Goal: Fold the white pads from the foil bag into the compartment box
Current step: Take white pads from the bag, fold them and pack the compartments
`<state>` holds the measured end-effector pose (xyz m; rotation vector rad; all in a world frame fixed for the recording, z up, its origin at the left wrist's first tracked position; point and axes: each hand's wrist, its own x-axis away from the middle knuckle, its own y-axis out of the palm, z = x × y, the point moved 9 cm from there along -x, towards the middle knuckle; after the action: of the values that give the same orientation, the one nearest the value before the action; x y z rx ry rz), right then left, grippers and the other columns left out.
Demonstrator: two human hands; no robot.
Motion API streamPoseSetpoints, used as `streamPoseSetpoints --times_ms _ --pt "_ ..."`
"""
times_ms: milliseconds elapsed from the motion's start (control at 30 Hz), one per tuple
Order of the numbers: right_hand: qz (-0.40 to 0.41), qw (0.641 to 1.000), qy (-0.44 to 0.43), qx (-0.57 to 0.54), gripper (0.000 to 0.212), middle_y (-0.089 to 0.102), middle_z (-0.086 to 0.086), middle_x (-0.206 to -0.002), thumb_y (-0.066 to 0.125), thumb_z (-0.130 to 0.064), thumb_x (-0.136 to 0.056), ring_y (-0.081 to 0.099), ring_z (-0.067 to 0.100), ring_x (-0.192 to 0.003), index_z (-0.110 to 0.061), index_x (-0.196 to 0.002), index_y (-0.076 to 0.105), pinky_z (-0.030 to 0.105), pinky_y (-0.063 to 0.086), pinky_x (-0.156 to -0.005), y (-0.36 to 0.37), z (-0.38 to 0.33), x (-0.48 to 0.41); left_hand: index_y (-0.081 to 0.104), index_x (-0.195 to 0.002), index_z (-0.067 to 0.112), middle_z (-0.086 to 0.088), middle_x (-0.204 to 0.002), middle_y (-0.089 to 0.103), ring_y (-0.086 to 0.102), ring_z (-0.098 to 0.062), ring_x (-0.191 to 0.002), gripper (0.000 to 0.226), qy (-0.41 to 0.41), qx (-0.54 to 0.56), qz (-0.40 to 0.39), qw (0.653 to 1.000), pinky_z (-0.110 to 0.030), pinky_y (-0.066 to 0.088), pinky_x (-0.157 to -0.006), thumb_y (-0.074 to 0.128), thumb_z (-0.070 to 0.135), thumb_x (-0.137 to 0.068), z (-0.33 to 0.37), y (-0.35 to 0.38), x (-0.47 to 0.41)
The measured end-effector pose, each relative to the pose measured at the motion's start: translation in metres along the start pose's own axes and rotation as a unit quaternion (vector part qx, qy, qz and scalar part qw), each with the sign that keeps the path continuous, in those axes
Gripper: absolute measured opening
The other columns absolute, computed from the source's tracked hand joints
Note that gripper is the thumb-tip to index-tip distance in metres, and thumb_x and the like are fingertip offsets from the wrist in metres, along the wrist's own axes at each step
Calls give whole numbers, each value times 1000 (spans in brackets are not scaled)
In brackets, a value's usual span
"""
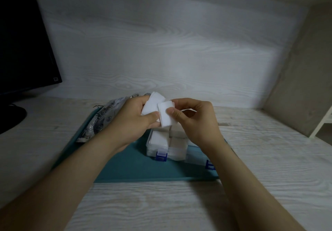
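My left hand (133, 121) grips a small stack of white pads (152, 103) above the compartment box. My right hand (194, 121) pinches one white pad (166, 116) between thumb and fingers, right beside the stack. The clear compartment box (167, 145) with blue latches sits on a teal mat just below both hands; white pads lie in its near compartments. The foil bag (102, 121) lies on the mat to the left, partly hidden by my left hand.
A teal mat (136, 166) covers the middle of the pale wooden table. A black monitor (23, 38) with its round base stands at the far left. A white frame (323, 121) pokes in at the right edge.
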<state>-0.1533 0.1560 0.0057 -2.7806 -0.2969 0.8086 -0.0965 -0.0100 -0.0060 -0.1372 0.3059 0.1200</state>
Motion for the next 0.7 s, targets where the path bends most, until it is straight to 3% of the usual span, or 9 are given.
streamPoseSetpoints --times_ms 233,333,433,567,700 --pt "-14 998 -15 54 25 79 -8 -95 77 -30 -96 74 15 -81 -22 -119 78 43 63 -78 4 3 -1 70 -129 12 -4 -114 79 76 -18 -108 33 0 7 3 1000 -30 63 -86 61 -5 -102 -1 -1 -1" --pt "-25 998 -36 48 16 80 -9 -92 76 -25 -97 74 15 -84 -21 -111 81 38 63 -78 6 0 0 71 -129 12 -4 -114 79 76 -18 -107 33 4 -4 7 1000 -31 64 -87 62 -5 -102 -2 -3 -1" --pt "18 998 -49 27 8 79 -9 -91 77 -20 -96 73 10 -85 -19 -103 81 26 58 -76 -4 -4 -1 71 -128 10 -4 -114 79 77 -18 -106 33 1 -3 12 1000 -29 63 -87 59 -6 -103 -3 -3 0" --pt "39 995 -31 -86 12 77 -3 -93 62 -10 -105 71 6 -84 -10 -107 73 20 54 -74 -14 -6 -3 71 -124 13 -5 -117 78 77 -20 -105 33 -3 12 20 1000 -25 62 -86 57 -9 -103 -2 -5 -1" --pt "-24 996 -45 -75 17 79 1 -100 61 -8 -105 74 15 -94 -9 -114 75 27 59 -83 -2 -9 -3 71 -124 11 -5 -114 79 77 -18 -106 32 6 17 10 1000 -25 62 -86 59 -9 -102 1 -4 -1"
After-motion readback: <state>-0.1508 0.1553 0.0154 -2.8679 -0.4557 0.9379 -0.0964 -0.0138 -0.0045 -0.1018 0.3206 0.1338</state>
